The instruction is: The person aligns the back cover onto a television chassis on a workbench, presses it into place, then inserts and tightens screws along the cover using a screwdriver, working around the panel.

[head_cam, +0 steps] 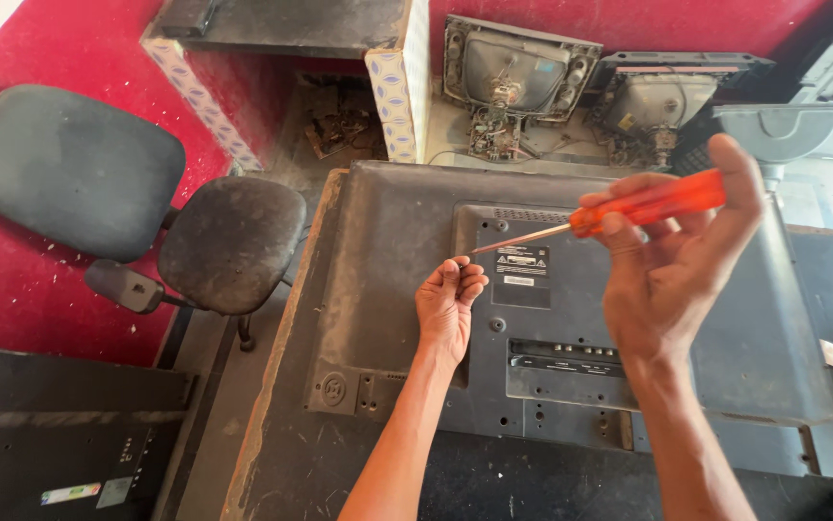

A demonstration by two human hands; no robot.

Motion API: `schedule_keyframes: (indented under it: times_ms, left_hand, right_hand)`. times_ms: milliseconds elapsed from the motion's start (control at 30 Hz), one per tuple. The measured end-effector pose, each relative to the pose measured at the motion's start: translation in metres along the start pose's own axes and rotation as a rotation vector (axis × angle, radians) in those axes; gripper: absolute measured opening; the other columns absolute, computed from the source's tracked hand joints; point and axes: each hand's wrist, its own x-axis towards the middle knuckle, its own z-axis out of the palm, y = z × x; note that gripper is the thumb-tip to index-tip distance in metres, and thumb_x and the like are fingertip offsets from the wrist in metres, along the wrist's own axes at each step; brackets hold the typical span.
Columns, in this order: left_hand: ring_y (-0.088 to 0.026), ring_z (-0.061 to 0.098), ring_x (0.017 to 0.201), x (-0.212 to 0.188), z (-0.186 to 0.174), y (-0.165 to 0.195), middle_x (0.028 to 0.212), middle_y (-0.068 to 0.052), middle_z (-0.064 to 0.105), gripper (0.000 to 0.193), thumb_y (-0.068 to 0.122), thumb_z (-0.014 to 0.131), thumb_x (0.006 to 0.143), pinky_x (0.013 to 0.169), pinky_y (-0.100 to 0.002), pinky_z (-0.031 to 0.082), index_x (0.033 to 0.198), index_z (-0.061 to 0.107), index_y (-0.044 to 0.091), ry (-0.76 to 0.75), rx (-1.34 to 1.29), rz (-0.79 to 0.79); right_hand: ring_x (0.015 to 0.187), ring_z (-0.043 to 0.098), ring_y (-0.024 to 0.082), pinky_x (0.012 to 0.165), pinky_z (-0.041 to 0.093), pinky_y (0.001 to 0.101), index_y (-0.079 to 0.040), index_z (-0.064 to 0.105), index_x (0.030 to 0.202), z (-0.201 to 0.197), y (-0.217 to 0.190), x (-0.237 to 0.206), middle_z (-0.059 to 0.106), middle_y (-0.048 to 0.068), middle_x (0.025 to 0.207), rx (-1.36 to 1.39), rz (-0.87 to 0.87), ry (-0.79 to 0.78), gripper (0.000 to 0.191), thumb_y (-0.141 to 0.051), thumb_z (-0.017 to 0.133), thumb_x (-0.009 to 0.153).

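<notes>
Here, right hand (672, 275) gripping orange-handled screwdriver (628, 210) above flat television back panel (387, 251) — left hand (448, 301) fingers pinched closed at screwdriver tip, contents too small to tell — black chair (146, 212) at left.

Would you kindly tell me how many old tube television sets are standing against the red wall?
2: one tube set beside the tiled pillar, another just right of it. More may be hidden.
</notes>
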Motion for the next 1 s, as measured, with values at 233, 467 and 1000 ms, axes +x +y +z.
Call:
schedule_keyframes:
  times_ms: [233,467,1000]
  left_hand:
    - [-0.019,0.073,0.073,-0.002,0.003,0.0,0.088,-0.014,0.075,0.032,0.025,0.069,0.097,0.068,-0.024,0.062,0.105,0.071,-0.006,-0.043,0.03,-0.017]
    - [-0.019,0.073,0.072,-0.001,-0.001,-0.002,0.087,-0.014,0.075,0.03,0.025,0.069,0.098,0.066,-0.024,0.062,0.103,0.071,-0.004,-0.052,0.035,-0.02]
    - [-0.018,0.073,0.072,0.0,-0.003,-0.004,0.087,-0.014,0.074,0.029,0.024,0.069,0.098,0.065,-0.024,0.062,0.104,0.07,-0.004,-0.056,0.032,-0.029]
  right_hand:
    - [0.114,0.072,0.028,0.101,0.066,0.0406,-0.009,0.021,0.159,0.011,0.0,-0.002,0.058,0.017,0.125,0.017,0.01,-0.037,0.068,0.018,0.059,0.11]
    - [0.113,0.072,0.027,0.101,0.065,0.0399,-0.008,0.022,0.158,0.014,0.002,-0.003,0.058,0.017,0.123,-0.002,0.024,-0.061,0.068,0.019,0.058,0.107]
    - [0.117,0.07,0.027,0.102,0.065,0.0408,-0.008,0.022,0.155,0.014,-0.004,-0.001,0.057,0.018,0.126,0.0,-0.029,-0.135,0.065,0.019,0.056,0.107]
